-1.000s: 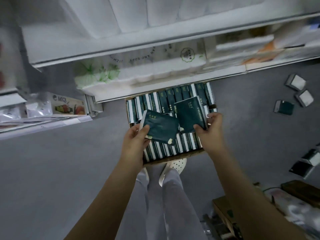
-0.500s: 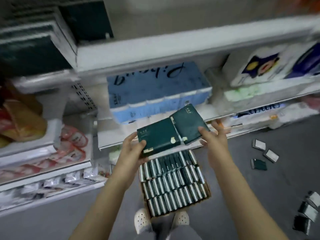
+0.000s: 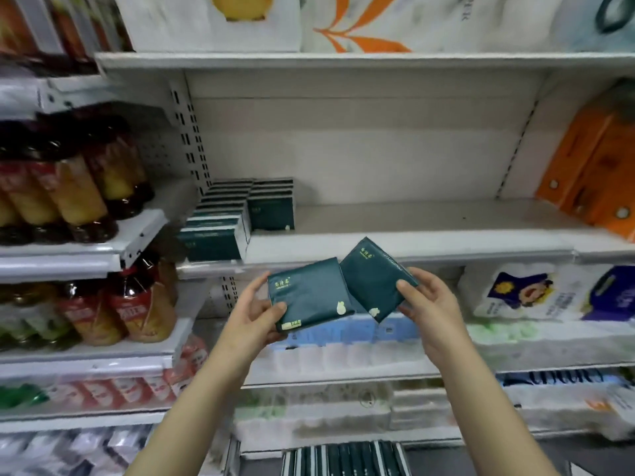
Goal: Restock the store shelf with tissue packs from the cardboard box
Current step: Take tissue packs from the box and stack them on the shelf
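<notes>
Left hand [image 3: 252,316] grips one dark green tissue pack [image 3: 309,293], thumb pressed on its face, fingers curled behind it. Right hand [image 3: 427,297] grips a second pack [image 3: 372,278], tilted on a corner, thumb on its front. Both are held just below the front edge of the white shelf [image 3: 412,235], inner corners overlapping. Stocked packs [image 3: 237,214] stand in two rows at the shelf's left end. Well below the shelf: rows of packs, probably in the cardboard box [image 3: 347,458], walls too blurred to confirm
</notes>
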Action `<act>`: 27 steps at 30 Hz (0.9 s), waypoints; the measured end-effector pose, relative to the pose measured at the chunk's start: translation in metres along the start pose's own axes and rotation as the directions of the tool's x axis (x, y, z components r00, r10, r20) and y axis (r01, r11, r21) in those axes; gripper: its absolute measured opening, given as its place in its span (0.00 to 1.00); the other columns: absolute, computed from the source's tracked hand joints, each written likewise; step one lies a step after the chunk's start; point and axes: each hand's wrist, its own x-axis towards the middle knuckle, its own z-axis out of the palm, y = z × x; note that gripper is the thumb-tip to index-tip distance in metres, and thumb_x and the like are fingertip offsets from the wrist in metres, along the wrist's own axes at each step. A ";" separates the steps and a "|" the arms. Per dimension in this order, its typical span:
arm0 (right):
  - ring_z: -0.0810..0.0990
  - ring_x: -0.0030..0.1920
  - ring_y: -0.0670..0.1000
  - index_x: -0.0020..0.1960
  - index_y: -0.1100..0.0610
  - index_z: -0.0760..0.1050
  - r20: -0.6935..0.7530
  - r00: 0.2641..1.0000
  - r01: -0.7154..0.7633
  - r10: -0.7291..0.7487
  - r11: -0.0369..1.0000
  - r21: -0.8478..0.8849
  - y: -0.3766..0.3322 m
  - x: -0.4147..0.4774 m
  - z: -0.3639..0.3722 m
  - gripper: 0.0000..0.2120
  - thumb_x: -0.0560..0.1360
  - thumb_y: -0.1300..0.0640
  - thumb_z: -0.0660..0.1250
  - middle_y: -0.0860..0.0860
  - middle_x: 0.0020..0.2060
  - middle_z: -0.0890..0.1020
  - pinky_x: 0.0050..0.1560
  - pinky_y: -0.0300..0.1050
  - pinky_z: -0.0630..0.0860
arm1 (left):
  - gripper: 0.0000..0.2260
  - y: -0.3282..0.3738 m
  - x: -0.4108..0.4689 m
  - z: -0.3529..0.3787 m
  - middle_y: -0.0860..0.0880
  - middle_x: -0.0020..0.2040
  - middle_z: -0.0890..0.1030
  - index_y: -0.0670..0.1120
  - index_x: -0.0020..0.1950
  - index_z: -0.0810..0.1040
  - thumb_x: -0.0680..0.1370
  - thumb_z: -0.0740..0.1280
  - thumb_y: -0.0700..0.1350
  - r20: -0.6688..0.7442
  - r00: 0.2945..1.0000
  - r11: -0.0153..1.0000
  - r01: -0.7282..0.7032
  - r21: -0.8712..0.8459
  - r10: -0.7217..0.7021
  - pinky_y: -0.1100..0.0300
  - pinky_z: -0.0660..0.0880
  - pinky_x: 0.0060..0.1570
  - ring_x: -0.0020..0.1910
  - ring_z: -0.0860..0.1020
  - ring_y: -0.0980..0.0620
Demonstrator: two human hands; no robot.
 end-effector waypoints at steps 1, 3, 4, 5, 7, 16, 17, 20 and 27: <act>0.82 0.46 0.49 0.53 0.54 0.75 0.024 1.000 0.011 -0.011 1.000 -0.009 -0.005 0.002 0.003 0.09 0.77 0.65 0.67 0.50 0.47 0.84 0.46 0.43 0.79 | 0.20 0.003 -0.002 -0.003 0.49 0.46 0.85 0.58 0.65 0.69 0.79 0.64 0.36 -0.013 1.000 1.000 -0.012 0.008 0.012 0.52 0.78 0.45 0.46 0.82 0.47; 0.82 0.46 0.49 0.52 0.54 0.75 0.057 0.998 0.018 -0.017 1.000 -0.016 -0.011 0.006 0.010 0.09 0.76 0.66 0.67 0.51 0.48 0.84 0.46 0.43 0.78 | 0.20 0.008 -0.005 -0.011 0.48 0.47 0.85 0.58 0.65 0.70 0.79 0.65 0.37 -0.046 0.998 0.999 -0.031 0.013 0.032 0.51 0.78 0.45 0.46 0.83 0.46; 0.82 0.47 0.49 0.53 0.54 0.75 0.073 0.997 0.017 -0.016 1.000 -0.014 -0.015 0.009 0.015 0.09 0.76 0.66 0.68 0.51 0.49 0.84 0.46 0.42 0.78 | 0.21 0.011 -0.006 -0.015 0.48 0.48 0.85 0.58 0.66 0.70 0.78 0.66 0.37 -0.059 0.997 0.999 -0.044 0.005 0.045 0.52 0.78 0.44 0.46 0.83 0.46; 0.82 0.48 0.50 0.54 0.55 0.76 0.087 0.996 0.018 -0.017 1.000 -0.015 -0.018 0.011 0.021 0.10 0.76 0.65 0.68 0.51 0.50 0.84 0.46 0.42 0.79 | 0.21 0.015 -0.005 -0.018 0.47 0.50 0.85 0.57 0.66 0.70 0.78 0.66 0.37 -0.070 0.996 0.998 -0.056 0.003 0.056 0.53 0.77 0.42 0.46 0.83 0.47; 0.82 0.50 0.52 0.55 0.56 0.76 0.108 0.994 0.028 -0.026 1.000 -0.015 -0.021 0.017 0.033 0.10 0.75 0.66 0.69 0.52 0.49 0.84 0.46 0.43 0.80 | 0.23 0.022 -0.003 -0.025 0.47 0.53 0.84 0.56 0.68 0.69 0.78 0.66 0.37 -0.088 0.993 0.997 -0.076 0.016 0.077 0.55 0.77 0.40 0.46 0.83 0.48; 0.81 0.46 0.49 0.52 0.51 0.76 0.196 0.977 0.095 -0.079 0.993 -0.073 -0.020 0.050 0.083 0.11 0.76 0.66 0.68 0.48 0.46 0.84 0.44 0.42 0.75 | 0.24 0.050 0.030 -0.066 0.47 0.56 0.81 0.60 0.69 0.66 0.79 0.66 0.39 -0.171 0.963 0.971 -0.184 0.153 0.210 0.58 0.80 0.48 0.51 0.82 0.53; 0.81 0.45 0.48 0.52 0.51 0.76 0.200 0.976 0.103 -0.085 0.992 -0.079 -0.019 0.055 0.090 0.11 0.76 0.66 0.68 0.48 0.46 0.84 0.44 0.41 0.75 | 0.24 0.053 0.040 -0.073 0.47 0.57 0.80 0.61 0.68 0.65 0.79 0.66 0.39 -0.189 0.955 0.966 -0.198 0.167 0.229 0.53 0.80 0.51 0.52 0.82 0.52; 0.82 0.47 0.46 0.54 0.53 0.76 0.207 0.973 0.120 -0.097 0.988 -0.097 -0.013 0.074 0.114 0.12 0.76 0.67 0.68 0.47 0.48 0.84 0.47 0.41 0.76 | 0.24 0.064 0.074 -0.092 0.50 0.57 0.80 0.61 0.67 0.65 0.79 0.65 0.38 -0.231 0.934 0.958 -0.239 0.160 0.272 0.50 0.78 0.55 0.55 0.81 0.52; 0.80 0.50 0.49 0.58 0.56 0.76 0.246 0.962 0.184 -0.122 0.951 -0.248 0.010 0.124 0.177 0.14 0.75 0.67 0.70 0.50 0.51 0.83 0.50 0.36 0.76 | 0.25 0.089 0.170 -0.123 0.50 0.65 0.75 0.64 0.62 0.66 0.78 0.63 0.33 -0.238 0.918 0.940 -0.273 0.204 0.318 0.46 0.74 0.62 0.62 0.75 0.50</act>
